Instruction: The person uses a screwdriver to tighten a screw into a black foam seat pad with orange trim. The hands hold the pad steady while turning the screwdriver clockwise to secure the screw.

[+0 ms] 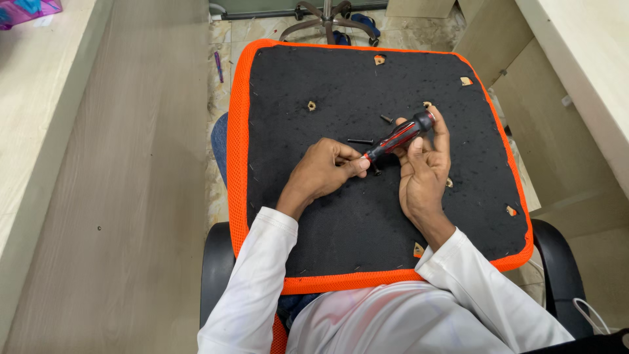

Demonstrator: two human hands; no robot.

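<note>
- The orange-edged, black fabric-backed seat cushion lies underside up across the person's lap, its edges free all round, a pale desk on either side.
- The right hand is raised, palm inward, its grip closed round the red-and-black screwdriver, which slants down-left above the cushion's middle.
- The left hand pinches the screwdriver's tip; whatever sits there is hidden.
- Loose black screws lie just beside.
</note>
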